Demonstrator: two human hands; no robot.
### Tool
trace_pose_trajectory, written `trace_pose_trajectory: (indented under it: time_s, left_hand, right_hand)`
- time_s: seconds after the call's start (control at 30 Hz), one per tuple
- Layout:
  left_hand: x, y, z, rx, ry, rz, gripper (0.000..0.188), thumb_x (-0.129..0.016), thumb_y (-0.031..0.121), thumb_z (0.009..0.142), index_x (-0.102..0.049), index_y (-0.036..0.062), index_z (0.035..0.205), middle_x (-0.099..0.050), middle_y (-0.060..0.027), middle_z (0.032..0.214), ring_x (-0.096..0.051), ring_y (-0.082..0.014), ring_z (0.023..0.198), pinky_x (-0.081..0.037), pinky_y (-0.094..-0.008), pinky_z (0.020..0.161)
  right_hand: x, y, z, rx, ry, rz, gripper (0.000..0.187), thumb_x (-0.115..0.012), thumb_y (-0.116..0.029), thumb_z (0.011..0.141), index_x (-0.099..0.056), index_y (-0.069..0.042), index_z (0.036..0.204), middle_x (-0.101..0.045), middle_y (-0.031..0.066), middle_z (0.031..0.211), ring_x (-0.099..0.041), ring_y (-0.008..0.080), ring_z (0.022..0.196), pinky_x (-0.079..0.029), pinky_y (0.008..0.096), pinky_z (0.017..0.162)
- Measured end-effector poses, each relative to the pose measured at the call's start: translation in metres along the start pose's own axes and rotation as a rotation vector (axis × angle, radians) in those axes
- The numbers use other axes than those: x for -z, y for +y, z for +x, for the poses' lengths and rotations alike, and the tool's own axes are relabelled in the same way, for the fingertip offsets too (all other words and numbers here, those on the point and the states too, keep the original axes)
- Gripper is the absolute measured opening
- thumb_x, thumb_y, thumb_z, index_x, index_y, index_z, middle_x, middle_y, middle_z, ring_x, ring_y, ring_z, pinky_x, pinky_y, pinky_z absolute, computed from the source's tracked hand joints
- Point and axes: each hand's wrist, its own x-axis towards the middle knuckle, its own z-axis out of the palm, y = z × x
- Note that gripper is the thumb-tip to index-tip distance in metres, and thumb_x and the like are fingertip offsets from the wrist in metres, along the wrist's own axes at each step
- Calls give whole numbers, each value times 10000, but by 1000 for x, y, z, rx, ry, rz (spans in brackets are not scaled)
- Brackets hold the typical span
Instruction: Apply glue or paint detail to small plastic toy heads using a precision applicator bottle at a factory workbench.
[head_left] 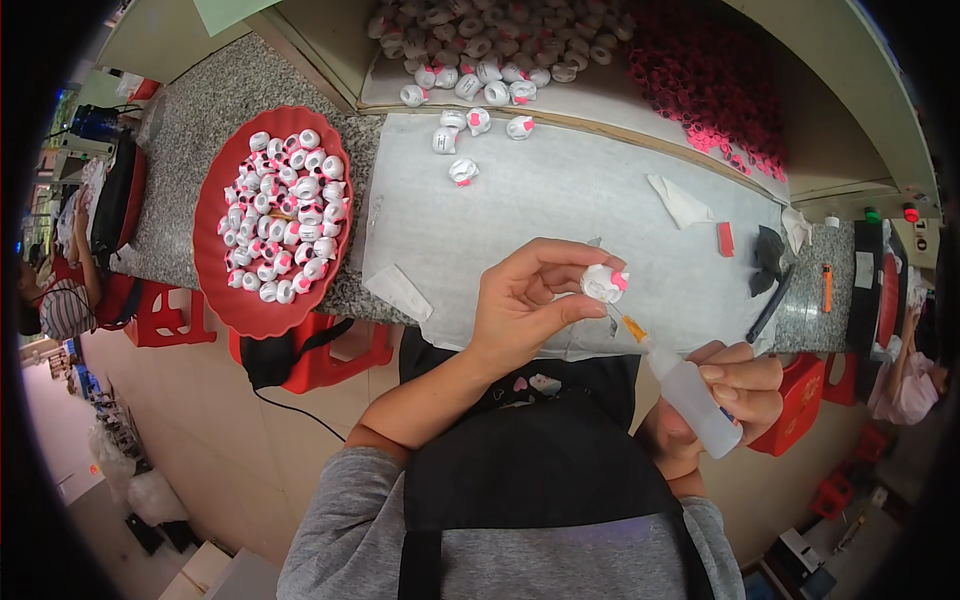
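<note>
Between thumb and fingers, my left hand pinches a small white figurine head with a pink bow on its side. My right hand grips a translucent squeeze bottle, tilted with its tip toward the head. An orange needle nozzle on the bottle ends in a thin metal tip close beside the figurine head; whether they touch I cannot tell. Both hands are above the near edge of a white paper sheet. A few more such heads lie loose at the sheet's far side.
A red scalloped tray full of white heads with pink parts stands at left. On the shelf behind are a pile of white heads and many pink bows. Paper scraps, a black cloth and an orange marker lie to the right.
</note>
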Motion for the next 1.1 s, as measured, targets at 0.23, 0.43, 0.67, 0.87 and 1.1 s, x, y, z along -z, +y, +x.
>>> trace_pose_trajectory:
  time_s: [0.23,0.43,0.67,0.87,1.1]
  left_hand:
    - [-1,2,0,62,14,-27,334,-583,-38,642,-435,-43,942,-521,-189,913,-533,-208,848,-451,-308,737]
    - [-2,0,0,77,4,-14,332,-579,-44,640,-443,-39,942,-528,-179,912,-536,-195,845,-436,-284,745]
    - [-3,0,-1,89,-3,-9,339,-576,-50,638,-449,-37,951,-528,-172,920,-532,-196,859,-430,-281,755]
    - [-1,-2,1,-76,-64,146,328,-583,-48,640,-481,-38,951,-507,-150,928,-505,-200,867,-402,-303,762]
    - [1,-2,-1,-153,-81,352,323,-605,-51,615,-520,-37,926,-504,-138,925,-490,-192,851,-387,-298,758]
  right_hand:
    - [6,-1,1,10,-36,11,462,-722,-129,557,-384,-106,871,-413,39,847,-425,125,559,-417,226,464]
    - [6,1,0,15,-59,35,473,-724,-126,554,-387,-105,885,-415,38,845,-429,123,560,-421,221,462]
    - [7,1,-2,5,-68,48,480,-726,-119,549,-393,-111,895,-420,35,844,-437,118,561,-426,224,467]
    - [4,1,-1,-8,-66,3,465,-724,-119,552,-396,-110,881,-420,34,845,-443,125,567,-432,231,480]
    - [-11,5,-3,70,153,-92,363,-657,-247,647,-374,-64,782,-382,50,725,-380,104,525,-320,174,408]
